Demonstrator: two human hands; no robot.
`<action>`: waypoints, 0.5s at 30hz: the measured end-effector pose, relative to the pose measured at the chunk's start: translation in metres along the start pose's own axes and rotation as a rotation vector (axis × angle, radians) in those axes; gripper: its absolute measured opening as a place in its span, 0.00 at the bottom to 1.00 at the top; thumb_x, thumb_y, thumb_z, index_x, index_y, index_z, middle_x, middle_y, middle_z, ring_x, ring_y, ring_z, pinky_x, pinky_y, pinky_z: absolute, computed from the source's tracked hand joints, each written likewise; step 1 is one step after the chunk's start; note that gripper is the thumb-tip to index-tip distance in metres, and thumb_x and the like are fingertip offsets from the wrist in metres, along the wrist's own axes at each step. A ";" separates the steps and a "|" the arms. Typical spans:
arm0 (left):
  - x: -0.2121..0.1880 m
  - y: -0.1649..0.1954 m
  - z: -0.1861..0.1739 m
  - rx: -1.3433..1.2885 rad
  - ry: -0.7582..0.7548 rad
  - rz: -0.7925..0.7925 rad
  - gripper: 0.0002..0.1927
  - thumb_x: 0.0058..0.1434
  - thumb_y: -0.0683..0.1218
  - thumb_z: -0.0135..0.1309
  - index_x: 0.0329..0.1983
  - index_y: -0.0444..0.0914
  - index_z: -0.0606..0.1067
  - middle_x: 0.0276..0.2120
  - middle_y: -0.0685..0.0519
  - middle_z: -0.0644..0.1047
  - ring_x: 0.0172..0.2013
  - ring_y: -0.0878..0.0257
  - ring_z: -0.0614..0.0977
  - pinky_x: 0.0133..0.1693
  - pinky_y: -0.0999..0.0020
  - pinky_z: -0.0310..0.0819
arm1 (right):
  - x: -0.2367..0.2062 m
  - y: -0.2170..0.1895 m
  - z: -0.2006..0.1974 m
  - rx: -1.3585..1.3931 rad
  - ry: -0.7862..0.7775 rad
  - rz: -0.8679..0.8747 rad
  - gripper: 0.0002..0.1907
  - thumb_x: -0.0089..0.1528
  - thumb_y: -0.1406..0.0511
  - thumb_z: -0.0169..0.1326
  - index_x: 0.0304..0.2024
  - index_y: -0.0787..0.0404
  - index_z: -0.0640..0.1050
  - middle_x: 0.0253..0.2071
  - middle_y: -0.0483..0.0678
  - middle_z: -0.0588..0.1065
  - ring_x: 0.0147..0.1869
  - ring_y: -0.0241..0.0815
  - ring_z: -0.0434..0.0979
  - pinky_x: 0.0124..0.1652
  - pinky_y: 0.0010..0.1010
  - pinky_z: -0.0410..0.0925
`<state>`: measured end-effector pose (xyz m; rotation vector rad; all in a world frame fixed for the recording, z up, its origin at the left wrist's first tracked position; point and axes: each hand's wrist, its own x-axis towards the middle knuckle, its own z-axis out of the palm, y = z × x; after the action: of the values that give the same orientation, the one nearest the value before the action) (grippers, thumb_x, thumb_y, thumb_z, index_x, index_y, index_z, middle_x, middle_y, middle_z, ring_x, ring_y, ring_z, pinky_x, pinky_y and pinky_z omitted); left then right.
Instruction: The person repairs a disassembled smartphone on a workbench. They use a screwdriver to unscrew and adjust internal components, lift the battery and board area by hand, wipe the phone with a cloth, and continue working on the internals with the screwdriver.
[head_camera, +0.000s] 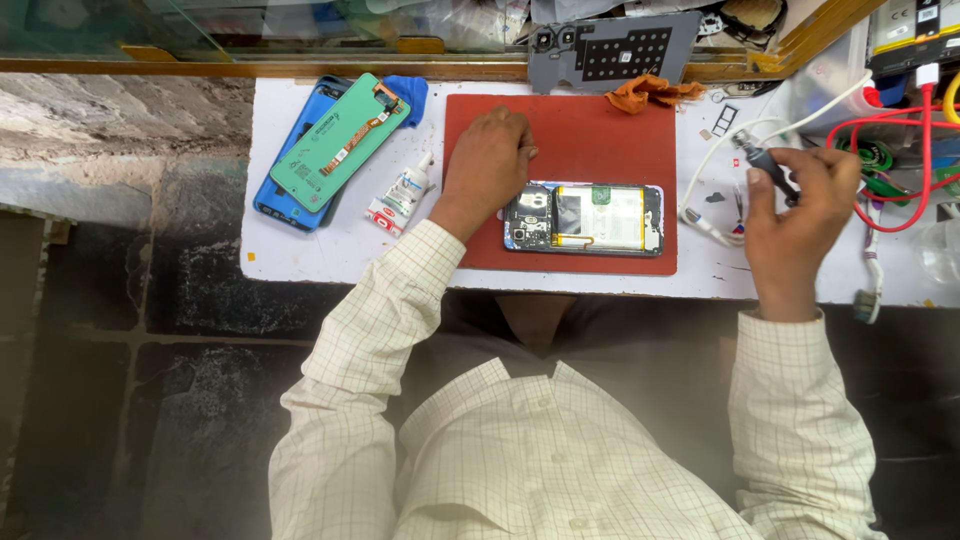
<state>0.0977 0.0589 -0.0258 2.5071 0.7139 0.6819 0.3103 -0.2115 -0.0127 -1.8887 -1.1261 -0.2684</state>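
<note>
The left hand (488, 160) rests flat, fingers loose, on the red mat (600, 120) just beside the opened phone (585, 218). The right hand (800, 215) is closed around a dark screwdriver (765, 160) off the mat. A slip could gouge the exposed battery. The tool's tip is hard to make out.

The left hand (487, 163) was laid palm down, fingers curled loosely, its forearm angled up from the lower left. The right hand (797, 210) was raised at the right, fingers closed in a grip, wrist bent slightly inward.
</note>
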 end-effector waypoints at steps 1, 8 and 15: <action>0.001 0.000 0.001 0.025 0.000 0.023 0.08 0.58 0.43 0.62 0.31 0.37 0.74 0.35 0.46 0.76 0.41 0.47 0.78 0.44 0.51 0.72 | -0.002 -0.005 -0.003 0.075 0.015 0.048 0.08 0.70 0.75 0.62 0.51 0.68 0.78 0.50 0.50 0.68 0.48 0.41 0.68 0.51 0.30 0.67; 0.003 0.012 -0.013 -0.085 0.066 0.000 0.07 0.55 0.40 0.60 0.28 0.35 0.72 0.29 0.45 0.77 0.35 0.48 0.80 0.41 0.53 0.75 | -0.003 -0.019 -0.002 0.777 0.045 0.301 0.10 0.73 0.75 0.59 0.55 0.71 0.75 0.48 0.50 0.78 0.48 0.35 0.78 0.53 0.27 0.75; 0.000 0.026 -0.021 -0.618 0.147 -0.233 0.06 0.54 0.38 0.62 0.30 0.36 0.75 0.24 0.52 0.77 0.26 0.68 0.76 0.29 0.71 0.73 | -0.001 0.035 -0.007 1.140 0.077 0.436 0.12 0.70 0.78 0.59 0.56 0.70 0.77 0.51 0.51 0.77 0.49 0.39 0.76 0.51 0.28 0.72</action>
<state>0.0956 0.0447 0.0040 1.7975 0.6994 0.8522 0.3392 -0.2244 -0.0296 -1.0128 -0.5513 0.4664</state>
